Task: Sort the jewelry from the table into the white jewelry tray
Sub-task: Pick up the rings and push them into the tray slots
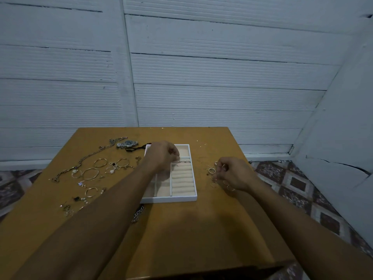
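Tray (169,198) white with beige lining, sits mid-counter (181,229); we see its rolls (182,178) filling the right side, open compartments on the left and at the far end; a few slotted rings (184,161) stand in the farthest roll gap. Left grip (163,156) is over the tray's far left part, fingers curled, tips at the slotted rings; we cannot tell if it pinches anything, too small. Right grip (234,172) is low at the counter just right of the tray, fingers curled inward among loose rings (212,170); we cannot tell whether it pinches one. Left of the tray we log unsorted pieces: watch (127,143) near the tray's far left corner; chain (90,156) running diagonally; bangles (90,173) beside it; small earrings (80,199) nearer us; bracelet (138,214) partly under the left forearm, near the tray's near left corner. Wall (201,77) of white planks behind.
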Demonstrator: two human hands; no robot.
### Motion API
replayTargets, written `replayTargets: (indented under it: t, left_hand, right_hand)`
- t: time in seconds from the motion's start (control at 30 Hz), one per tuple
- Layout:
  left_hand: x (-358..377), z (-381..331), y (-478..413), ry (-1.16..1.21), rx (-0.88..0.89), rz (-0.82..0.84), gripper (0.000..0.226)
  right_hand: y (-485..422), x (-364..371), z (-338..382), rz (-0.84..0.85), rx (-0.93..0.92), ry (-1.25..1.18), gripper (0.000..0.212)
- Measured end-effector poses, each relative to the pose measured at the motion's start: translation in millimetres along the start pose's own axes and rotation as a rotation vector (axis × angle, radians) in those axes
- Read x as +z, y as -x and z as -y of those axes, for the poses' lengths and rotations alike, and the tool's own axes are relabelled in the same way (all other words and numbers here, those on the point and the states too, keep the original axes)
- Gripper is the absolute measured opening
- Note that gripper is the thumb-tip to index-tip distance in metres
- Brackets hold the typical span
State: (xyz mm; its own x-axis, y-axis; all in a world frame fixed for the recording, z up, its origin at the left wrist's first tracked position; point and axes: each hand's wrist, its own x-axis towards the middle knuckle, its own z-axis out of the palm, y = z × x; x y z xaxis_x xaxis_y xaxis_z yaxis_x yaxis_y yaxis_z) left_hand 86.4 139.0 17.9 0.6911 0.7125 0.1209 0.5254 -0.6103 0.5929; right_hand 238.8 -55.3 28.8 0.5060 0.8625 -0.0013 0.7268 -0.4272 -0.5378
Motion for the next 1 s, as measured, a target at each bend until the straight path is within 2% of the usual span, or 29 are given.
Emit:
replayTargets:
  t: [0.23,0.57,0.7,0.87,1.0]
  left_hand:
    - [22.4,-3.1,3.6,-0.081,0.087,-0.041,0.005]
    - [17.7,4.0,5.2,-0.527,0.331,0.008,0.024]
    - [11.3,6.6,9.8,-0.601,0.327,0.047,0.031]
    - [8.5,3.5,14.5,-0.668,0.313,0.109,0.053]
    - [8.2,1.7,17.5,-0.662,0.309,0.111,0.055]
  right_hand:
    - [-0.7,9.3,5.2,-0.018,0.004,-0.045,0.008]
    - [-2.2,15.6,1.2,-0.009,0.024,-0.05,0.009]
    - [-2.9,20.1,2.0,-0.014,0.03,-0.051,0.012]
    - [-3.9,23.4,1.1,-0.014,0.028,-0.055,0.013]
    - [-4.1,23.3,-2.6,-0.017,0.031,-0.048,0.013]
